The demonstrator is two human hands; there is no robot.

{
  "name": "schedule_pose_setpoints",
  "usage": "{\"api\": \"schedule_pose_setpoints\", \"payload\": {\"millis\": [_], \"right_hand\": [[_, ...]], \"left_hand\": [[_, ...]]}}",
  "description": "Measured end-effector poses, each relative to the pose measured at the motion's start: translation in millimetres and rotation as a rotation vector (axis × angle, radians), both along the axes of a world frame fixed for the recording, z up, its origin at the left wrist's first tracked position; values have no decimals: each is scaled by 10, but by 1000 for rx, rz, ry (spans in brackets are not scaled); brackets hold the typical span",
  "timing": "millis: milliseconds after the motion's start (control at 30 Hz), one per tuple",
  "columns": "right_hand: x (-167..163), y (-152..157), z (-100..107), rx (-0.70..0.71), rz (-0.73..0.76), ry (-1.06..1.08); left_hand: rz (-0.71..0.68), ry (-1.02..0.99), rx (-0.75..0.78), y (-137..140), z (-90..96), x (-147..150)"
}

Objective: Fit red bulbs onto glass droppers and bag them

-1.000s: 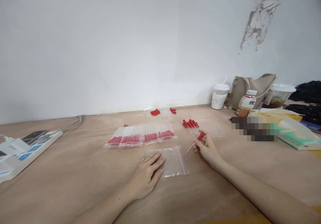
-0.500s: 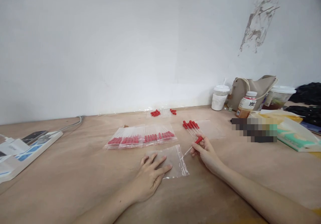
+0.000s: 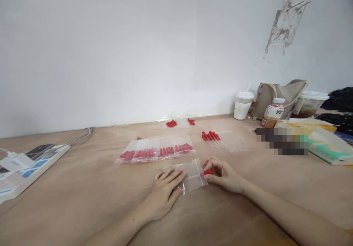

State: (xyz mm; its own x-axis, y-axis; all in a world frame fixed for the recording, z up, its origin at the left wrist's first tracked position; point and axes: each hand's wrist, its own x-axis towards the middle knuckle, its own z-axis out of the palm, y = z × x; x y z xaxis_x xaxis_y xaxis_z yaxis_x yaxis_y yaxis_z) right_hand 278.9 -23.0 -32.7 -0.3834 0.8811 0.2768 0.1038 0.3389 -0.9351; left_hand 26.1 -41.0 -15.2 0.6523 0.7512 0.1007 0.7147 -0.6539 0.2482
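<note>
My left hand (image 3: 168, 189) lies flat with its fingers spread on a clear zip bag (image 3: 193, 184), pressing it to the table. At the bag's right-hand mouth, my right hand (image 3: 224, 175) pinches the red bulb of a dropper (image 3: 206, 173). The dropper's thin clear tube lies inside the bag, pointing left. Beyond my right hand, several loose droppers (image 3: 211, 136) with red bulbs lie side by side, next to another clear bag (image 3: 234, 141). Several filled bags of droppers (image 3: 143, 153) overlap in a row beyond my left hand.
Small red bulbs (image 3: 171, 123) lie on clear plastic by the wall. At the left are a white power strip (image 3: 52, 161) and a phone (image 3: 38, 151). On the right stand a lidded cup (image 3: 243, 106), a drink bottle (image 3: 273, 113), a grey bag (image 3: 260, 104) and a tissue pack (image 3: 328, 150).
My right hand has moved left and nearer, sliding the dropper's tube into the bag up to the red bulb. My left hand stays on the bag, its fingers slightly closer together.
</note>
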Motion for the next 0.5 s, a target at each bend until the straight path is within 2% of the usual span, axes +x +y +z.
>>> {"api": "schedule_pose_setpoints", "payload": {"millis": [67, 267, 500], "right_hand": [[-9, -10, 23, 30, 52, 13], [-77, -52, 15, -251, 274, 173], [-111, -2, -27, -307, 125, 94]], "left_hand": [[-4, -1, -5, 1, 6, 1], [-1, -4, -27, 3, 20, 9], [-20, -108, -16, 22, 28, -42]]}}
